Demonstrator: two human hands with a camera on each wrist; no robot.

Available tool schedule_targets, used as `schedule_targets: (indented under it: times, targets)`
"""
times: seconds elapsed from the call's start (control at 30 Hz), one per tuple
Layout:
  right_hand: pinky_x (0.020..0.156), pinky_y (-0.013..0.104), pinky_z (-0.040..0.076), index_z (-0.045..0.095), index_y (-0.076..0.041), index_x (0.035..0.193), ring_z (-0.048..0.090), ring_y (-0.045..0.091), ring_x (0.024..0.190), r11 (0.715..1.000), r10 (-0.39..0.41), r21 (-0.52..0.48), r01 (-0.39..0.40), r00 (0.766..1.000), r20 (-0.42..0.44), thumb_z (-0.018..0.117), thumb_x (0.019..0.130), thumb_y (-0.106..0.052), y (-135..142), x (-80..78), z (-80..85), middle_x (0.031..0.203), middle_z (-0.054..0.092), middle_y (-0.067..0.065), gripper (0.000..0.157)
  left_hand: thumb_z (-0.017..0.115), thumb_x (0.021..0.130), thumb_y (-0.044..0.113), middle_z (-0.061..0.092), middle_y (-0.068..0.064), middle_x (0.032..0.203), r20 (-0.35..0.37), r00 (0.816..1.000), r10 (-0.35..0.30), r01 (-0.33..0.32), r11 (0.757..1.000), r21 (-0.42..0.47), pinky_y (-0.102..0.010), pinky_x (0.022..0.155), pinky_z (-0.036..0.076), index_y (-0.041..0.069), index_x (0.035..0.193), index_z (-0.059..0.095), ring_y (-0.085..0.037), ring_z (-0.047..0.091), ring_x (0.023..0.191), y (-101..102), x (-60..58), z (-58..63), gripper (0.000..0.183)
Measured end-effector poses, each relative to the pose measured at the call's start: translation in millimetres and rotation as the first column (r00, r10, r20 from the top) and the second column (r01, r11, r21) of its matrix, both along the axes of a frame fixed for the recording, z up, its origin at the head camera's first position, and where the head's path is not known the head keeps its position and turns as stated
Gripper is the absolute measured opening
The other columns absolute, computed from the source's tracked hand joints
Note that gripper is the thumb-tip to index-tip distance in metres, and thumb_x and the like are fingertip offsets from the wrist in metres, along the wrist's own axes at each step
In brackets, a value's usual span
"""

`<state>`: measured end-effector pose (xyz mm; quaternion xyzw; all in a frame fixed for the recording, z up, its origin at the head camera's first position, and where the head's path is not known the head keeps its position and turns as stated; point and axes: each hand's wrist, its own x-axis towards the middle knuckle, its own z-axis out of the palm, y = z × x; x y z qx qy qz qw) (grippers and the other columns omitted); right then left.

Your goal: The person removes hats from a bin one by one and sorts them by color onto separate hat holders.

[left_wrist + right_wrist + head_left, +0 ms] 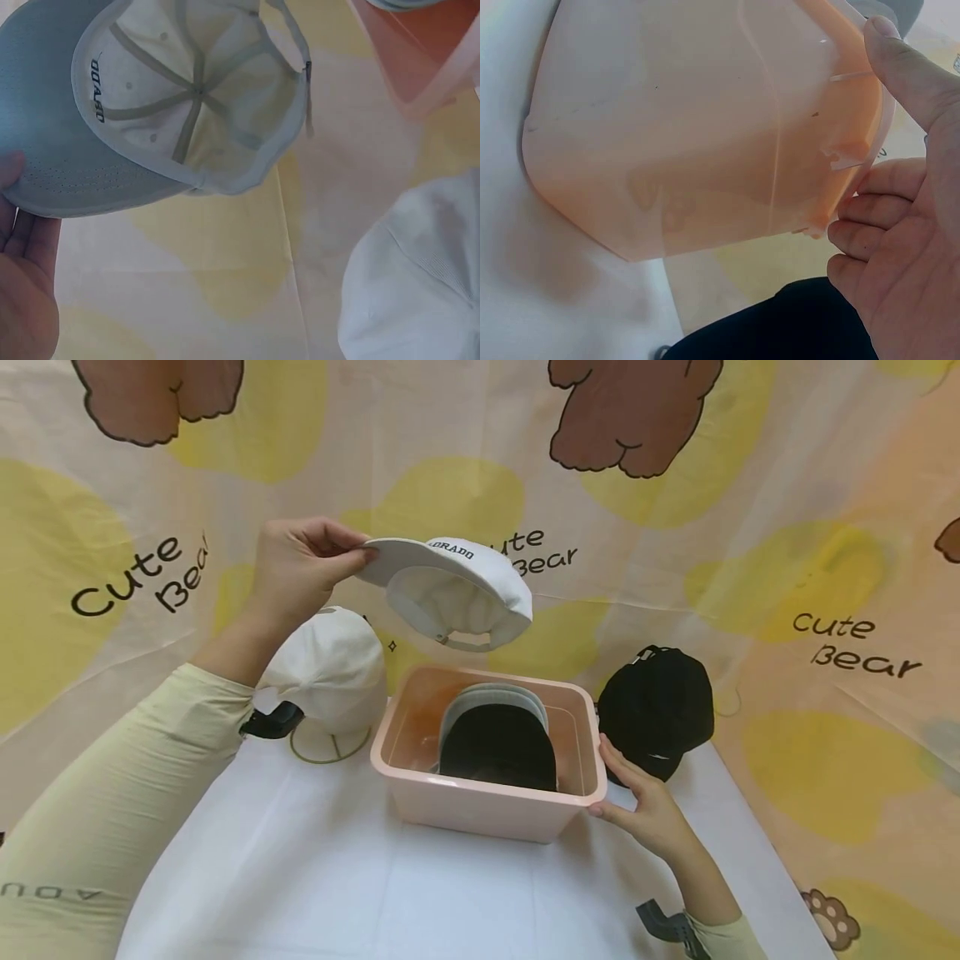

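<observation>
My left hand (307, 560) pinches the brim of a white baseball cap (498, 577) between thumb and fingers. The cap hangs tilted above a pink plastic bin (480, 814), apart from it. In the left wrist view its inside, seams and back strap show, with dark lettering on the front. Inside the bin stand a black cap brim (498, 747) and pale grey brims (495, 693) behind it; the rest of those caps is hidden. My right hand (648, 810) holds the bin at its right front corner, thumb and fingers on the rim.
A white cap (341, 664) sits on a wire stand (330, 745) left of the bin, partly behind my left wrist. To the bin's right is a black cap (660, 706). The table has a white cloth (450, 893); a printed curtain (435, 410) hangs behind.
</observation>
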<state>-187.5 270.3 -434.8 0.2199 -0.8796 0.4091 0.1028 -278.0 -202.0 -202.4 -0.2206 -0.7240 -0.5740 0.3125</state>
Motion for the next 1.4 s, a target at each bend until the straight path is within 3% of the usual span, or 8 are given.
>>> schedule_targets:
  times: [0.37, 0.67, 0.8, 1.03, 1.27, 1.4]
  targets:
    - [0.104, 0.068, 0.042, 0.045, -0.012, 0.155, 0.037, 0.043, 0.146, 1.000, 0.010, -0.008, -0.010, 1.000, -0.007, 0.092, 0.076, -0.019, 1, -0.4, -0.1, 0.163, 0.037, 0.008, 0.092, 0.083, 0.083, 0.002, 0.076, 0.013, 0.076, -0.002, 0.992, 0.125, -0.125, 0.992, 0.000, -0.012, 0.064, 0.057, 0.002, 0.087, 0.082, -0.001, 0.070, 0.067, -29, -6.7, -11.3, 0.005]
    - [0.103, 0.070, 0.042, 0.045, -0.013, 0.155, 0.037, 0.044, 0.145, 1.000, 0.020, -0.010, -0.020, 1.000, -0.011, 0.092, 0.075, -0.016, 1, 0.2, 0.3, 0.163, 0.038, 0.008, 0.093, 0.081, 0.084, 0.000, 0.076, 0.012, 0.078, -0.006, 0.987, 0.162, -0.162, 0.987, 0.019, -0.011, 0.065, 0.058, 0.000, 0.090, 0.081, -0.001, 0.070, 0.068, -53, -12.1, -21.0, 0.006]
    - [0.102, 0.069, 0.042, 0.045, -0.011, 0.155, 0.038, 0.046, 0.145, 1.000, 0.011, -0.004, -0.011, 1.000, -0.011, 0.092, 0.076, -0.018, 0, 0.7, 0.8, 0.162, 0.038, 0.010, 0.092, 0.082, 0.084, 0.000, 0.077, 0.009, 0.081, 0.004, 0.984, 0.179, -0.179, 0.983, 0.040, -0.011, 0.067, 0.058, 0.004, 0.090, 0.082, 0.000, 0.070, 0.069, -63, -12.8, -25.3, 0.007]
    - [0.104, 0.066, 0.042, 0.045, -0.012, 0.155, 0.038, 0.043, 0.146, 1.000, 0.009, -0.001, -0.009, 1.000, -0.007, 0.092, 0.075, -0.019, 2, 0.6, 0.6, 0.163, 0.038, 0.008, 0.093, 0.081, 0.083, -0.004, 0.079, 0.004, 0.085, -0.013, 0.983, 0.182, -0.181, 0.982, 0.062, -0.012, 0.070, 0.059, 0.003, 0.090, 0.082, -0.002, 0.071, 0.072, -74, -15.5, -33.0, 0.009]
    - [0.106, 0.065, 0.041, 0.045, -0.013, 0.155, 0.038, 0.040, 0.146, 1.000, 0.020, -0.006, -0.020, 1.000, -0.013, 0.092, 0.075, -0.018, 4, 0.1, 0.1, 0.163, 0.038, 0.007, 0.093, 0.079, 0.084, -0.008, 0.078, 0.011, 0.086, -0.022, 0.984, 0.174, -0.172, 0.982, 0.076, -0.012, 0.073, 0.059, -0.010, 0.095, 0.078, -0.003, 0.073, 0.077, -84, -13.4, -43.5, 0.011]
    - [0.105, 0.066, 0.041, 0.045, -0.013, 0.155, 0.037, 0.040, 0.146, 1.000, 0.022, -0.010, -0.023, 1.000, -0.010, 0.092, 0.075, -0.017, 4, -0.3, -0.1, 0.163, 0.037, 0.008, 0.093, 0.077, 0.083, -0.012, 0.079, 0.007, 0.088, -0.048, 0.989, 0.141, -0.135, 0.986, 0.100, -0.013, 0.074, 0.059, -0.014, 0.096, 0.076, -0.005, 0.074, 0.081, -90, -11.3, -53.3, 0.013]
